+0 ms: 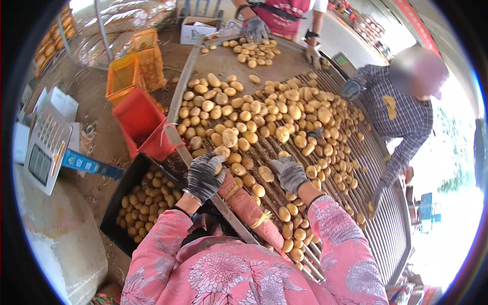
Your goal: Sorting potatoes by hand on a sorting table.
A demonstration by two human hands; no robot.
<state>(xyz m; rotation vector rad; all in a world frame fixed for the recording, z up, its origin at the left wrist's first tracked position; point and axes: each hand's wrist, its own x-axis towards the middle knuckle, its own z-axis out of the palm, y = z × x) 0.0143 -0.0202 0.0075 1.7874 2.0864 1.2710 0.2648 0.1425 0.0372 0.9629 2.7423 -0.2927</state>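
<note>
Many potatoes (230,137) lie spread over a slatted metal sorting table (376,239) in front of me. My left hand (204,177), in a grey striped glove, is at the table's left rim with its fingers curled round a potato (219,168). Among the potatoes to its right is my right hand (291,175), also gloved. Its fingers stretch leftward above the slats, and no potato shows in it. One potato (265,174) lies just left of those fingers. Between my arms a red padded roll (249,208), tied with yellow string, runs along the near rim.
A black crate (114,223) of potatoes stands below my left arm. Beyond it are a red crate (140,119) and an orange crate (123,76). A scale display (47,145) is at far left. Co-workers stand at the far side (279,18) and right side (401,107).
</note>
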